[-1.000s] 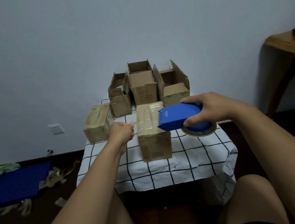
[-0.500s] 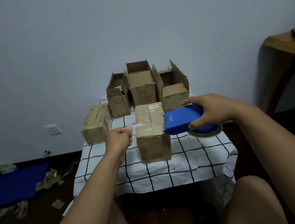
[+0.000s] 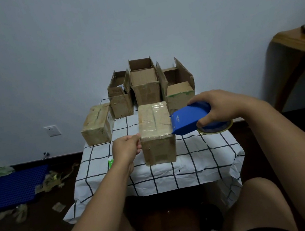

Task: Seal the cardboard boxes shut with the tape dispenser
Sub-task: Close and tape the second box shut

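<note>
Partly done: 2 boxes taped, 3 open.
Right hand grips the tape dispenser against the front box on the desk; left hand pinches its left edge. Behind it, 3 open boxes await; left, a sealed box.

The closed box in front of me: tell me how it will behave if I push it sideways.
The closed box probably slides rather than tips: it sits flat on the checked cloth, which may bunch up. It looks light, plain taped cardboard. The left hand at its edge and the tape dispenser opposite would likely steady it.
</note>
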Demonstrator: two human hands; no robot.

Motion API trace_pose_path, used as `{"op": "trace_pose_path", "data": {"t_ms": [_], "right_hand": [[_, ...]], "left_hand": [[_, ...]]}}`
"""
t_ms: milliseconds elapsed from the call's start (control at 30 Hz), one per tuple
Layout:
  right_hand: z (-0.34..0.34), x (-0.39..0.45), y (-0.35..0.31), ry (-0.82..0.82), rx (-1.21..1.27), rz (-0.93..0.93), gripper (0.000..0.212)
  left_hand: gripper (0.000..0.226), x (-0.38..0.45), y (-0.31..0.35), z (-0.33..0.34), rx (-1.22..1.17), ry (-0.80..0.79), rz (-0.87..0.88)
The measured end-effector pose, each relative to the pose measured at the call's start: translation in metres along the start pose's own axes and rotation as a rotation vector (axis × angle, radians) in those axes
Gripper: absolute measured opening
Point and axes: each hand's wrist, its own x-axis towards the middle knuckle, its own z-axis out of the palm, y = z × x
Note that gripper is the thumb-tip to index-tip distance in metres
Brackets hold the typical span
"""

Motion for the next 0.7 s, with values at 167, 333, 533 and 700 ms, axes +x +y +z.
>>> {"op": "trace_pose_path", "data": {"t_ms": [167,333,533,700], "right_hand": [[-0.0015,0.0051,-0.0013,0.010,-0.022,-0.011,0.067],[0.0024,0.0057,-0.0007,-0.031,-0.026,-0.002,0.065],[0.0026,0.0048,-0.0009,-0.050,-0.025,0.020,0.066],[0.0035,0.0060,-0.0007,-0.060,-0.026,0.017,0.066]], "left_hand": [[0.020,0.0004,0.0012,-0.0015,0.008,0.007,-0.019],[0.019,-0.0004,0.0016,-0.0026,0.036,-0.011,-0.029],[0.020,-0.0008,0.0021,-0.0019,0.080,-0.009,-0.015],[0.024,-0.0018,0.0011,-0.0011,0.128,0.004,0.007]]}}
